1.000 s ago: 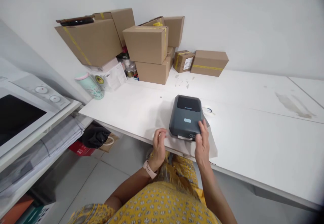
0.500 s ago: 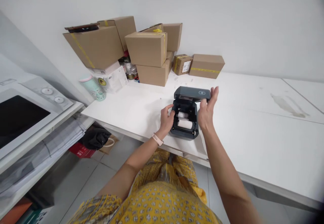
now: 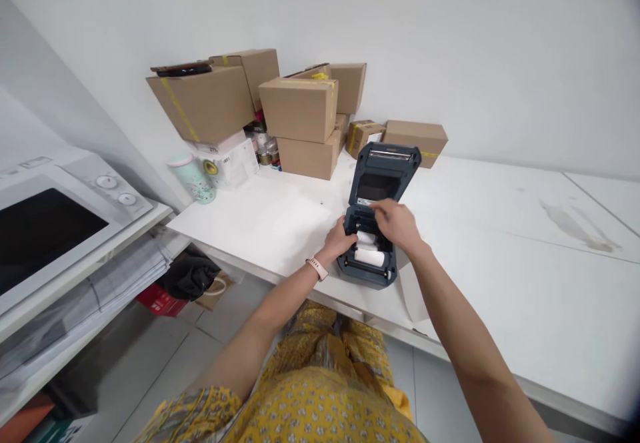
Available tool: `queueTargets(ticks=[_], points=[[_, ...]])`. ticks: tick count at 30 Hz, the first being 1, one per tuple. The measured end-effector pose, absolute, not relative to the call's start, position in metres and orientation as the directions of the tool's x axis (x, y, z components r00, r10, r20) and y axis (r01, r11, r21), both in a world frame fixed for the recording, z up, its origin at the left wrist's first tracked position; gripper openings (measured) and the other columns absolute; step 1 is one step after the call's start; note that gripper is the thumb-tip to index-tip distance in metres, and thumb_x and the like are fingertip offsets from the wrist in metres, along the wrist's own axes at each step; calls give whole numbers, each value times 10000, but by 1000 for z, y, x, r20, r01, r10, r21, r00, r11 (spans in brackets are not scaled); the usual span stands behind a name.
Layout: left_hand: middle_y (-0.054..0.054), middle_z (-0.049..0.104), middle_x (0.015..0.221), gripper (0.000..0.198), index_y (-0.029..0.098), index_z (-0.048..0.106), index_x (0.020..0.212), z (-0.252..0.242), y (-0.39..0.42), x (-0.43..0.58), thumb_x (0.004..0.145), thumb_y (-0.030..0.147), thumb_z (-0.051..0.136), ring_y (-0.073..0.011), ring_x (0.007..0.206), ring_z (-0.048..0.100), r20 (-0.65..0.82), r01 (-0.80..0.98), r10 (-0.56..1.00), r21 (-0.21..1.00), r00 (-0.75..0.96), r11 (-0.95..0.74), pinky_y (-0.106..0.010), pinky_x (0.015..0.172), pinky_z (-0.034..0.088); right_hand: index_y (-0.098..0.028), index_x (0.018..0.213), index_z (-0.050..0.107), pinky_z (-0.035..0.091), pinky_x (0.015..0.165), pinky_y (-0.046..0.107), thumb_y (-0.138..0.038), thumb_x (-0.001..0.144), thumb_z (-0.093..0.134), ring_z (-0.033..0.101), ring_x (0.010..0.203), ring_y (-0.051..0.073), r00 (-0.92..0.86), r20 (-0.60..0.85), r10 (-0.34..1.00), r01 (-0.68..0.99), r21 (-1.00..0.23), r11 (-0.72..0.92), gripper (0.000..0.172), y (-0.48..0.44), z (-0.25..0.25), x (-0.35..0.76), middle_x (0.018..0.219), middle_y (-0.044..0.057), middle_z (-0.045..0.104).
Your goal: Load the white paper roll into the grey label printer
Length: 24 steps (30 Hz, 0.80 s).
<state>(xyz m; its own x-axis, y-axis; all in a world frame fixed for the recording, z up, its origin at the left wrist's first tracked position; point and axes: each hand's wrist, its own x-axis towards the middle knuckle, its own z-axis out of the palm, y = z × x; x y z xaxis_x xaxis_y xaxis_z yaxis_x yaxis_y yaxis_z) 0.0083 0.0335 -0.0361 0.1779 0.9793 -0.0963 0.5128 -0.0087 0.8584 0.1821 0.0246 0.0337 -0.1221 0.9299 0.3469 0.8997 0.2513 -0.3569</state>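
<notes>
A dark label printer (image 3: 369, 280) stands on the white table near its front edge, its lid (image 3: 385, 163) swung up and leaning back. Inside the lower body lies a white paper roll (image 3: 369, 257), with more white paper just behind it. My left hand (image 3: 339, 241) grips the printer's left side wall, thumb over the rim. My right hand (image 3: 397, 223) is over the printer's back right part by the hinge, with its fingers curled inward. Whatever its fingertips hold or touch is hidden.
Cardboard boxes (image 3: 300, 109) are stacked at the back left against the wall. Near them stand a mint-green tumbler (image 3: 194, 179) and a white box (image 3: 233, 165). To the left, a microwave (image 3: 65, 209) sits on a shelf. A long box (image 3: 417, 137) lies behind the printer.
The printer's lid has swung from partly raised to fully up. My right hand has left the lid's right edge and moved down and inward over the hinge area. My left hand stays at the side.
</notes>
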Motion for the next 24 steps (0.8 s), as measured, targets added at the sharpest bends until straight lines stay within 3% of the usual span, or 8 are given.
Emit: queueTargets(ticks=[4,9,12,15,19,21,22,24], points=[[-86,693,1252,719,211,462,1428,-37,33,9,734,261,644,-280,1094,662,-106,491,980,871,166,11,-371,930,511,-149,874,758,429,1074,459,-119,767,692,677,1026,268,-303,58,951,902,-304,306,129,37,4,178,944,111,756],[-128,714,1197,625,170,496,1424,-24,26,9,804,209,558,-319,1113,656,-62,659,992,752,106,-23,-409,970,484,-169,1252,597,552,925,443,-377,947,617,637,1083,217,-345,-94,934,893,-339,296,370,56,-9,165,1265,93,623],[-114,722,1187,622,190,497,1429,-19,21,8,809,152,520,-307,1118,657,-17,705,994,706,105,-63,-395,984,473,-180,1276,581,559,916,439,-382,951,610,634,1089,218,-362,-126,924,866,-412,284,385,61,-11,160,1283,93,611],[-104,732,1165,603,194,501,1428,-18,20,7,826,152,494,-298,1104,666,-16,710,995,702,99,-59,-391,987,473,-163,1254,594,557,910,439,-377,947,617,640,1071,217,-396,-110,912,804,-521,286,374,59,1,165,1256,92,625],[-101,720,1204,597,213,500,1430,-20,21,8,836,158,476,-299,1120,663,-34,721,996,692,78,-33,-402,983,479,-152,1057,686,562,869,405,-522,790,731,678,945,243,-458,-12,889,641,-697,321,458,30,34,201,1026,76,722],[-94,712,1228,602,230,503,1427,-22,21,8,830,156,480,-298,1137,658,-35,710,997,704,73,-27,-410,992,477,-198,1106,652,559,890,396,-622,759,690,680,1004,256,-419,88,904,541,-775,326,549,1,43,231,1102,85,716],[-93,712,1231,603,234,504,1427,-23,22,8,829,156,480,-298,1139,658,-31,702,997,711,73,-30,-414,996,476,-222,1098,631,561,891,403,-644,758,670,682,1027,263,-364,149,920,479,-817,321,543,-16,42,249,1124,98,709],[-94,713,1228,602,237,507,1427,-24,22,8,830,157,481,-300,1140,658,-25,688,997,725,71,-31,-424,1003,474,-263,944,638,559,904,423,-541,618,831,688,1044,295,-39,293,955,224,-929,294,470,-52,29,284,1052,107,713]])
